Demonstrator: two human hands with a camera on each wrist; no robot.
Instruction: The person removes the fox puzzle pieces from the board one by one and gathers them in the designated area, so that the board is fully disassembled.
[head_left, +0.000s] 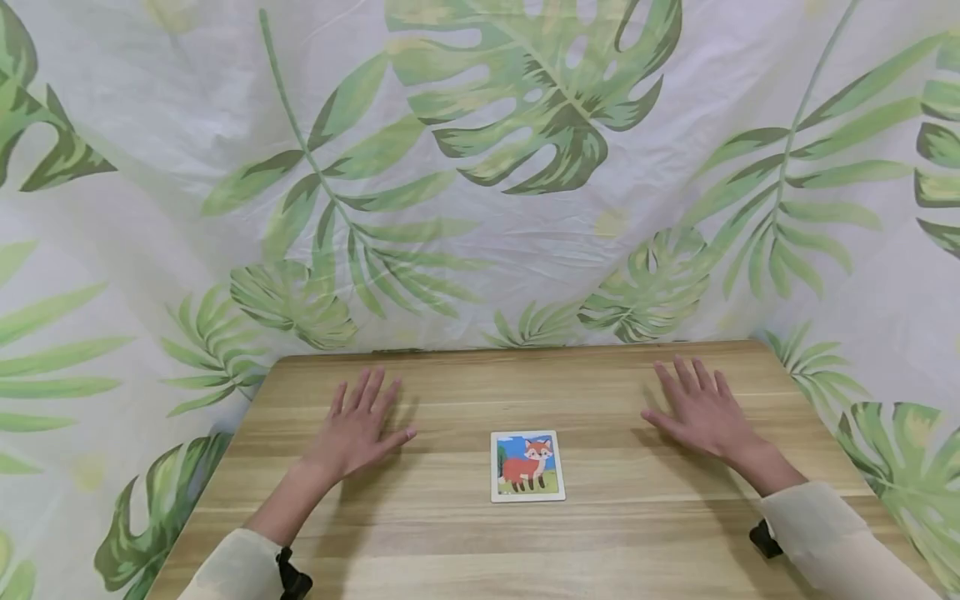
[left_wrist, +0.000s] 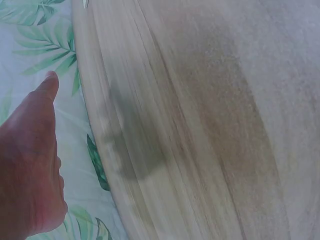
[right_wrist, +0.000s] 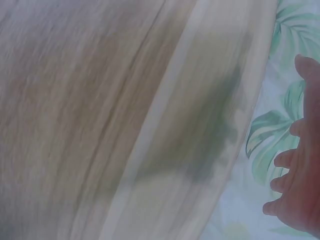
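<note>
Fox card (head_left: 528, 467) lies flat on wooden table (head_left: 442, 550), between left hand (head_left: 352, 433) and right hand (head_left: 707, 418). Fingers of both straight, spread. Fox upright to wearer, head rightward; card looks nearly square, long axis unclear. Only head view shows card. Leafy cloth (head_left: 517, 250) behind table's far edge; wood stretches between card and each hand.
</note>
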